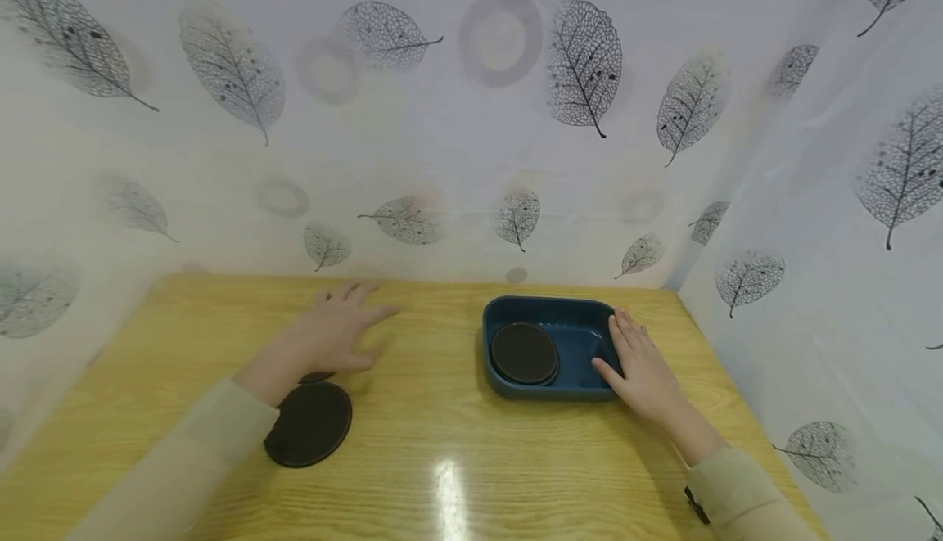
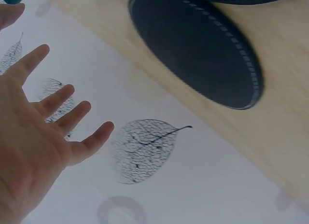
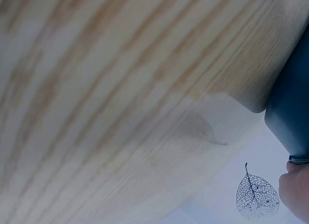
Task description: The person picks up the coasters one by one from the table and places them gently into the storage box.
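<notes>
My left hand point(image 1: 339, 330) is over the left part of the table with its fingers spread and nothing in them. Below its wrist lies a black round coaster point(image 1: 313, 430), with another coaster point(image 1: 317, 377) mostly hidden behind the wrist. White stitching runs round the edge of the near coaster point(image 2: 198, 50) in the left wrist view. On the right, my right hand point(image 1: 644, 369) rests on the right rim of a blue rectangular tray point(image 1: 545, 394), thumb reaching inside, fingers extended along the corner. Black coasters point(image 1: 525, 353), seemingly stacked, lie in the tray's left half.
The yellow wood-grain table point(image 1: 412, 459) ends at a white leaf-patterned sheet point(image 1: 457, 156) at the back. Another side of the sheet point(image 1: 832, 279) rises along the table's right edge. A dark strap point(image 1: 696, 504) shows at the right sleeve.
</notes>
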The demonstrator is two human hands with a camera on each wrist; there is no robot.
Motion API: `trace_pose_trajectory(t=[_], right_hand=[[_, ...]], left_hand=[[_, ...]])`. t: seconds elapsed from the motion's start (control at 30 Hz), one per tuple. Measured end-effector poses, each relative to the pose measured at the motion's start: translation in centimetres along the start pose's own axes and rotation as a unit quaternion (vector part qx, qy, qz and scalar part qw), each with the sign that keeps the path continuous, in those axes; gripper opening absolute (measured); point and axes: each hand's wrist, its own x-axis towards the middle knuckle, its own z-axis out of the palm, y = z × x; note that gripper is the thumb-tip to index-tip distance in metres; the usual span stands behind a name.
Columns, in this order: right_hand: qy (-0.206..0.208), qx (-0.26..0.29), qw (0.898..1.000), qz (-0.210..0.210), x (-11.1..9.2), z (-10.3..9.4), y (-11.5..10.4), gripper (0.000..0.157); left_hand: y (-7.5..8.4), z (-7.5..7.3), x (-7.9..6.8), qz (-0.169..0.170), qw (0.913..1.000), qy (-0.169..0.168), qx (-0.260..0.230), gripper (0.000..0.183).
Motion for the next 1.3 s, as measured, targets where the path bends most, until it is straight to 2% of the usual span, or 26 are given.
trace_pose_trajectory(t=[0.17,0.3,0.57,0.8,1.03,1.3], right_hand=[[0.011,0.003,1.0,-0.008,-0.1,-0.1,-0.1,0.084],[0.005,0.004,1.0,-0.005,0.0,-0.1,-0.1,0.084],[-0.002,0.0,1.0,0.002,0.0,-0.1,0.0,0.084],[0.002,0.0,1.0,0.002,0.0,0.1,0.1,0.084],[0.0,0.0,1.0,0.003,0.0,0.1,0.1,0.083],[-0.004,0.002,1.0,0.003,0.0,0.1,0.1,0.084]], left_hand=[[-1.0,0.9,-1.3,-0.015,0.9999,-0.002,0.001,0.079],[-1.8,1.6,-2.2,-0.029,0.9996,-0.003,-0.006,0.081],[-3.3,3.0,-3.1,-0.038,0.9992,0.007,0.01,0.079],[-4.1,3.9,-3.6,-0.056,0.9984,-0.011,0.005,0.076],[-4.1,4.0,-3.6,-0.07,0.9972,-0.026,0.0,0.073],[-4.2,4.5,-3.7,-0.077,0.9967,-0.028,-0.003,0.076]])
